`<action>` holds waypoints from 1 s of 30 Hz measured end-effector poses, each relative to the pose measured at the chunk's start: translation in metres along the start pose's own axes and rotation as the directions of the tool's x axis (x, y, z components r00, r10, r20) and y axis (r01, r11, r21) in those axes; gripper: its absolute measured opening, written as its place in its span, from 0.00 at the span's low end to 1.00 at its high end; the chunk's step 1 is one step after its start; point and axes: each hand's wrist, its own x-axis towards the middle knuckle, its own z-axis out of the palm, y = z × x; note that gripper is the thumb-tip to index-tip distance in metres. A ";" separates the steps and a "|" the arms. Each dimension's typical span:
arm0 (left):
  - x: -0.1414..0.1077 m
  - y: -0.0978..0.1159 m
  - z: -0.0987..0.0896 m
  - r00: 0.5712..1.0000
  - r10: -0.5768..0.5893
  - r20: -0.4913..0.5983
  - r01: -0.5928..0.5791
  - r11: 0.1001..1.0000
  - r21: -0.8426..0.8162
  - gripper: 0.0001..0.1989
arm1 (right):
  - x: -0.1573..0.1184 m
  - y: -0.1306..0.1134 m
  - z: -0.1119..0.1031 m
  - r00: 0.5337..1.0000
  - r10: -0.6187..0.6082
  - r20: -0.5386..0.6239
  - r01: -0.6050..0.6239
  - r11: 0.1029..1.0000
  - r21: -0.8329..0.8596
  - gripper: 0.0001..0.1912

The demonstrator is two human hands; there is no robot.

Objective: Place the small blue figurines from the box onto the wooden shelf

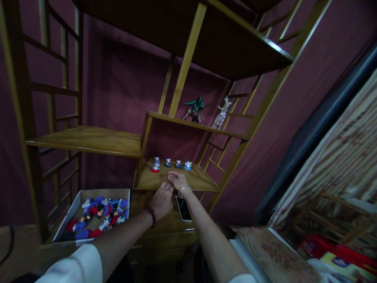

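Note:
At the front edge of the low wooden shelf, my two hands meet. My left hand, with a dark red bead bracelet at the wrist, has its fingers curled in towards the other hand. My right hand, wearing a silver bangle, reaches slightly farther over the board with bent fingers. Anything held between them is hidden. Just behind stand several small figurines in a row, among them a blue and white one. A figurine with a red base stands in front of the row's left end.
An open cardboard box of jumbled red, blue and white figurines lies at the left. A phone rests beneath my right forearm. Higher up stand a green-hooded figure and a clear, shiny statuette. A wooden upright borders the right side.

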 end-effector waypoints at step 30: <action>0.030 -0.044 -0.035 0.883 -0.464 -0.065 0.464 0.846 0.264 0.24 | 0.042 -0.009 0.052 0.996 -0.078 0.042 0.087 0.947 -0.309 0.17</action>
